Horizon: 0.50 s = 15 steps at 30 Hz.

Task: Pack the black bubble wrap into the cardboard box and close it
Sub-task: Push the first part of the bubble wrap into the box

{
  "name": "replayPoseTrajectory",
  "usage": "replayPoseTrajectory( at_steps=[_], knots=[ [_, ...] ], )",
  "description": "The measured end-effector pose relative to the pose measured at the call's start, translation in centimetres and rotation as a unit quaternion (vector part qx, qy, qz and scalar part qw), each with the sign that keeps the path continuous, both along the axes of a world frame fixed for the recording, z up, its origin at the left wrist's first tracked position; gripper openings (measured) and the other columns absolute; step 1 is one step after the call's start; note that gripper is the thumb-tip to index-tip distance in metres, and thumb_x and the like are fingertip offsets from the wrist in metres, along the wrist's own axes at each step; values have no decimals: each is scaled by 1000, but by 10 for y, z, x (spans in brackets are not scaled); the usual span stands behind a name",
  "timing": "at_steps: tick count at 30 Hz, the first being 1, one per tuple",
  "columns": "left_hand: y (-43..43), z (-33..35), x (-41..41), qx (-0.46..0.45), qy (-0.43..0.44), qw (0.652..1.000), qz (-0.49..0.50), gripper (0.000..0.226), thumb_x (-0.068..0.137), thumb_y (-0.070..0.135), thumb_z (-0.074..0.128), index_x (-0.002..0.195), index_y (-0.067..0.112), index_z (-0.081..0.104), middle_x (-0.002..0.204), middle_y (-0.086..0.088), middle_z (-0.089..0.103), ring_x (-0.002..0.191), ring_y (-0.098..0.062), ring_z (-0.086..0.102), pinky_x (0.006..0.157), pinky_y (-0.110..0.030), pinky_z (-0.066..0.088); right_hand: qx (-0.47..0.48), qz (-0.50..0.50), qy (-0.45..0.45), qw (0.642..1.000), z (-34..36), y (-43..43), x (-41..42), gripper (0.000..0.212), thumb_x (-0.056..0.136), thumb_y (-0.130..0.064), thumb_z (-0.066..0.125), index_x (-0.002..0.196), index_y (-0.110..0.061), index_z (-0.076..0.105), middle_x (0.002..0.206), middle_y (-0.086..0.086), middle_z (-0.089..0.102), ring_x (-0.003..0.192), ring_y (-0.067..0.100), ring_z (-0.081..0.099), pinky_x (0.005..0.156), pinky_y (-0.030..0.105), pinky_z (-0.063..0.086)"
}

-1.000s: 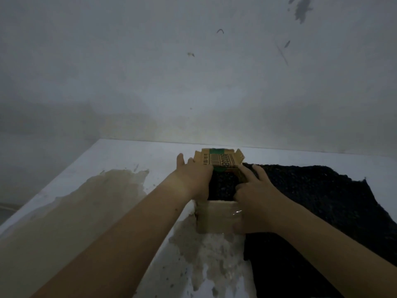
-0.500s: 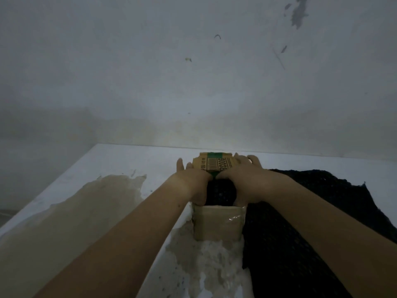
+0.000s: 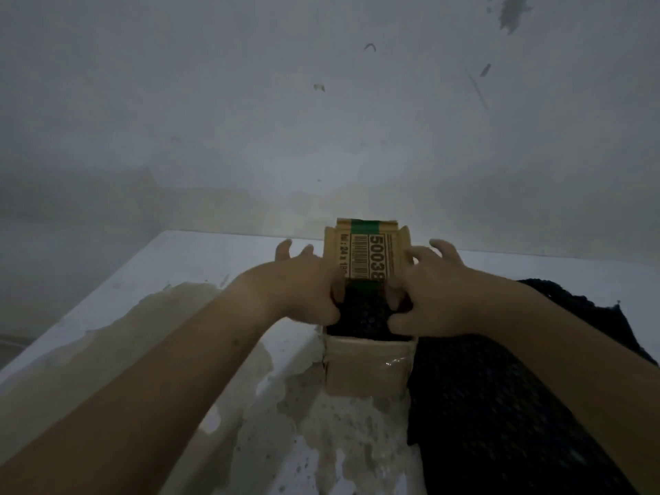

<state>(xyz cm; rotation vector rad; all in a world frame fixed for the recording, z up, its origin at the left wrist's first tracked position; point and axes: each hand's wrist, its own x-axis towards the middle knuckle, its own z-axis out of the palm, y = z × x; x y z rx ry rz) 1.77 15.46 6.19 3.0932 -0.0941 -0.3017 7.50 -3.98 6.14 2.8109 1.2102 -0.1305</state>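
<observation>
The cardboard box (image 3: 368, 366) is flanked by both hands on the desk (image 3: 200, 259). Black bubble wrap (image 3: 364, 312) inside it is pressed between the curled left hand (image 3: 303, 291) and right hand (image 3: 432, 294), fingers spread.

The cardboard box (image 3: 368, 366) is tan; its raised flap (image 3: 368, 255) carries a green band, a black barcode and black digits. The bubble wrap (image 3: 500, 405) is black with a dotted texture. The bench (image 3: 214, 259) is white, blotched with beige patches. The wall (image 3: 250, 119) is grey with dark marks.
</observation>
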Motion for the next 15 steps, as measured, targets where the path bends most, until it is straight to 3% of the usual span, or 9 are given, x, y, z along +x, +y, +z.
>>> replayPoseTrajectory(
  at_steps=[2,4,6,10,15],
  knots=[
    [-2,-7,-9,19,14,1000,-8,28,89,43,54,108,27,68,148,-7,46,152,-28,0,113,-54,-19,-55,-14,25,998,-5,-7,-7,50,80,-72,43,95,-32,69,135,2,51,145,25,9,114,52,-16],
    [-8,-20,-17,31,16,999,-18,37,94,50,42,89,21,65,147,-9,47,152,-28,-3,113,-54,-23,-97,-11,39,995,-16,-7,-14,61,78,-80,37,93,-31,71,146,6,44,147,29,-6,111,55,-24],
    [-14,-32,-23,34,-17,999,-35,50,97,54,32,83,20,66,138,-10,55,152,-25,-1,114,-52,-25,-122,1,23,992,-24,-5,-20,64,79,-80,39,92,-26,72,149,11,41,147,32,-18,109,57,-26],
    [-14,-38,-28,55,-60,994,-68,70,94,63,20,101,19,74,132,-8,61,152,-24,0,115,-52,-22,-118,2,-4,993,-30,-1,-28,56,78,-76,49,77,-21,60,130,9,59,145,31,-25,109,60,-24],
    [-9,-32,-33,54,-124,987,-91,76,83,79,23,101,26,73,126,1,64,151,-23,4,114,-53,-21,-49,-1,-37,998,-22,-9,-25,62,72,-81,49,89,-25,70,135,8,56,148,26,-18,110,56,-25]
  ],
)
